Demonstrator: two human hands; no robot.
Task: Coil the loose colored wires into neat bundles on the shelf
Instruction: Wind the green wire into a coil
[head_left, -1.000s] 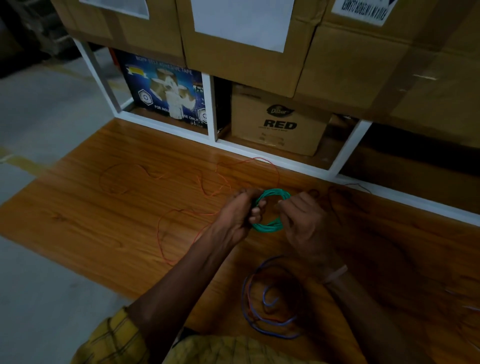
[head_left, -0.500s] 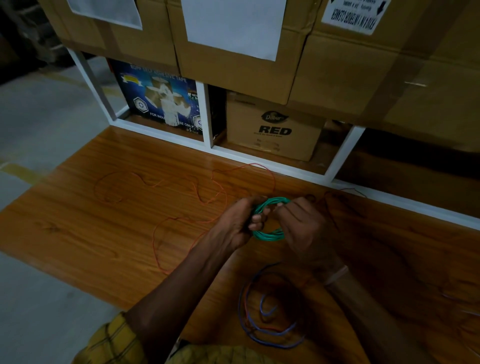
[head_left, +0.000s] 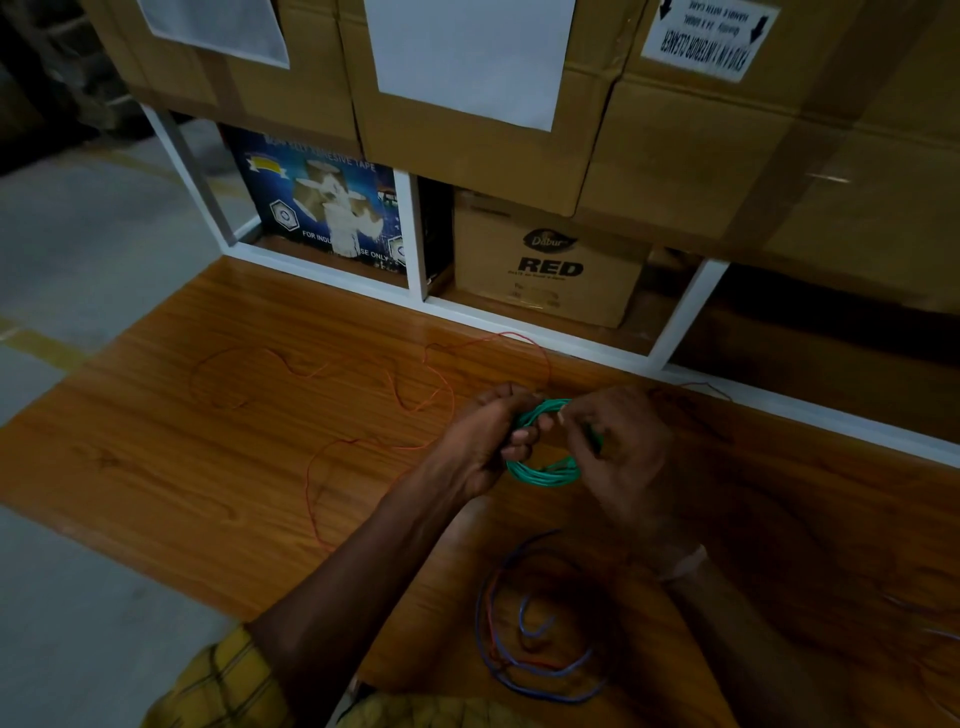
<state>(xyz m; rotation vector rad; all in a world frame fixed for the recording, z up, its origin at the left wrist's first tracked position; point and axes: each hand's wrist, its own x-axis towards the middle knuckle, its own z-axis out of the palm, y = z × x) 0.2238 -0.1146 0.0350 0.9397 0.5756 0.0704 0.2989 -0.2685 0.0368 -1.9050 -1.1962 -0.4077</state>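
A small coil of green wire (head_left: 545, 470) hangs between both hands above the wooden shelf board (head_left: 208, 467). My left hand (head_left: 488, 441) grips the coil's left side with curled fingers. My right hand (head_left: 623, 457) pinches the coil's right and top side. A long thin orange wire (head_left: 363, 400) lies loose in wide loops on the board to the left. A loose ring of blue and purple wire (head_left: 540, 670), with a red strand in it, lies on the board near me, below the hands.
A white shelf frame (head_left: 410, 234) stands behind the board, with a blue adhesive-tape box (head_left: 322, 202) and a brown "RED" carton (head_left: 550, 270) in it. Large cardboard boxes (head_left: 467, 78) sit above. Grey floor (head_left: 78, 260) is at the left. More thin wires (head_left: 935, 634) lie at the far right.
The hands have stayed at the green coil and drawn slightly closer together; the right fingers have shifted along its top. The camera has tilted a little.
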